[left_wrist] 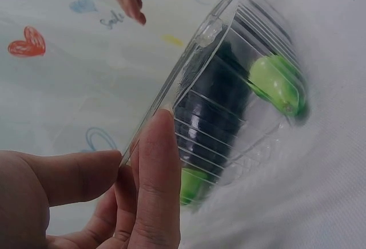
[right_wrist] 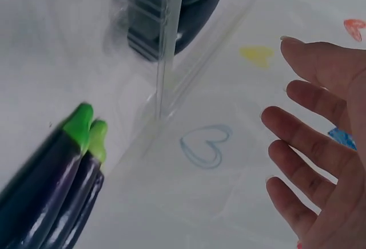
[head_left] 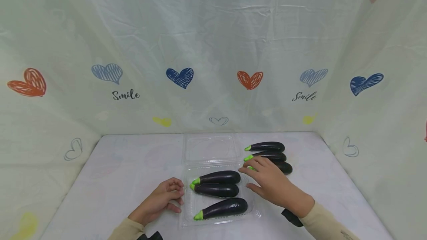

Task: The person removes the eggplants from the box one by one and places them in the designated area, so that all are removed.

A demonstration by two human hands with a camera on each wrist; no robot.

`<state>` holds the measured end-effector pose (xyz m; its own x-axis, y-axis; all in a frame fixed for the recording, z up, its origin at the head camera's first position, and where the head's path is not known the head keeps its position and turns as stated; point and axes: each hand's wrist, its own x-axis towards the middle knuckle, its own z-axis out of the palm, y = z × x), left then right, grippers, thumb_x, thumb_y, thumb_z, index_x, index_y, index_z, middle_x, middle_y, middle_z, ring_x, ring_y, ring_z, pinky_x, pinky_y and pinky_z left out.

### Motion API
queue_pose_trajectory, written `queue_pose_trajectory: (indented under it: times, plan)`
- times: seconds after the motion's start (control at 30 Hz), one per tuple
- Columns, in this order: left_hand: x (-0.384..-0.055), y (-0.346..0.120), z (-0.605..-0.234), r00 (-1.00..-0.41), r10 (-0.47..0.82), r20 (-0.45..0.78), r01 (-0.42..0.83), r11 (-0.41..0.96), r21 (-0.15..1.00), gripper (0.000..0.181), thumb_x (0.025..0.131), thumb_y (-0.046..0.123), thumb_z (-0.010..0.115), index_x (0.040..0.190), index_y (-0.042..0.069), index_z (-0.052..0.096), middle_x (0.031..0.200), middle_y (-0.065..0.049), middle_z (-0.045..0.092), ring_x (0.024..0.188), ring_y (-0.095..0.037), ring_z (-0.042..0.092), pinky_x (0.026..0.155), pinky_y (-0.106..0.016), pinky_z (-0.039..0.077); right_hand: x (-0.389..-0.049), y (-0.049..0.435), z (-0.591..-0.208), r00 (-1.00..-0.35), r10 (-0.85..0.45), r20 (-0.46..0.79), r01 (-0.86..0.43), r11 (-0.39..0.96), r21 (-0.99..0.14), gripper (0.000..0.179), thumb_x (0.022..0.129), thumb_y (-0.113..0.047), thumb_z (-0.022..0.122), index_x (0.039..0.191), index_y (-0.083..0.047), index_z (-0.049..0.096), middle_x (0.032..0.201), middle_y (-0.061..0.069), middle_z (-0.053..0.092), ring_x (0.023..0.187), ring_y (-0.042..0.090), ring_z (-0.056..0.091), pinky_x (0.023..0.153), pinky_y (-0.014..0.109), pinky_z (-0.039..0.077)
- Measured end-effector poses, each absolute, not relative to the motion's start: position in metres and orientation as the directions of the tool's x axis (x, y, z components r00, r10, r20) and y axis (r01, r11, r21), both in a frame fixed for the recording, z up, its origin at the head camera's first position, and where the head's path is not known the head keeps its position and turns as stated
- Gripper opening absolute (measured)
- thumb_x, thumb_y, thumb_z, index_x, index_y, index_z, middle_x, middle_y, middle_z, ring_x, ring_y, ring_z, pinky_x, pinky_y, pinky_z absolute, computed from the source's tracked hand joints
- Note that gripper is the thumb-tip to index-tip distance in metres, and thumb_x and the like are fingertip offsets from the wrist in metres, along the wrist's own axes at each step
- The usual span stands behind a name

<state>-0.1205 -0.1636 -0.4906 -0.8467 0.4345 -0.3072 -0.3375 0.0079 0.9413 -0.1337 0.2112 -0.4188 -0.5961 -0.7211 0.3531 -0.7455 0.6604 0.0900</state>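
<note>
Three dark purple eggplants with green stem ends, the back one [head_left: 220, 177], the middle one [head_left: 217, 190] and the front one [head_left: 228, 208], lie in a clear plastic clamshell box [head_left: 188, 210]. My left hand [head_left: 162, 200] pinches the box's left rim between thumb and fingers, as the left wrist view shows. Over the box's back right side hovers my right hand [head_left: 271, 182], fingers spread and holding nothing. Beyond it, three more eggplants [head_left: 268, 146] lie side by side on the table, the nearest partly hidden by that hand.
The box's clear lid [head_left: 210, 149] lies folded back toward the rear of the white table [head_left: 126, 173]. A pale curtain [head_left: 213, 47] printed with hearts and the word Smile hangs behind and at both sides.
</note>
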Motion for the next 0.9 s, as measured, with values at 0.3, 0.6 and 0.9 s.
queue_pose_trajectory:
  times: [0.3,0.6,0.9]
  plan:
    - [-0.12,-0.163,-0.489,-0.848,0.428,-0.312,-0.336,0.02,0.942,0.026,0.104,0.009,0.061,0.122,-0.003,0.047,0.095,-0.003,0.056,0.083,-0.017,0.063,0.068,-0.032,0.064,-0.128,0.19,-0.421,-0.524,-0.807,0.272,-0.82,0.565,0.096,0.052,0.081,-0.032,0.094,0.126,-0.017,0.072,0.122,-0.003,0.067,0.118,0.02,0.061,0.105,0.04,0.056]
    - [-0.121,-0.163,-0.491,-0.848,0.426,-0.314,-0.339,0.019,0.941,0.025,0.105,0.008,0.06,0.123,-0.004,0.047,0.096,-0.003,0.056,0.083,-0.017,0.064,0.068,-0.032,0.064,-0.125,0.172,-0.426,-0.408,-0.885,0.226,-0.886,0.443,0.135,0.052,0.081,-0.037,0.092,0.126,-0.018,0.072,0.124,-0.005,0.068,0.118,0.017,0.061,0.105,0.034,0.054]
    - [-0.12,-0.163,-0.494,-0.845,0.433,-0.313,-0.343,0.011,0.939,0.023,0.106,0.008,0.058,0.123,-0.003,0.047,0.096,-0.003,0.055,0.083,-0.017,0.063,0.067,-0.032,0.064,-0.126,0.164,-0.432,-0.376,-0.919,0.119,-0.908,0.391,0.149,0.051,0.086,-0.041,0.088,0.13,-0.021,0.072,0.127,-0.008,0.067,0.119,0.014,0.059,0.105,0.031,0.052]
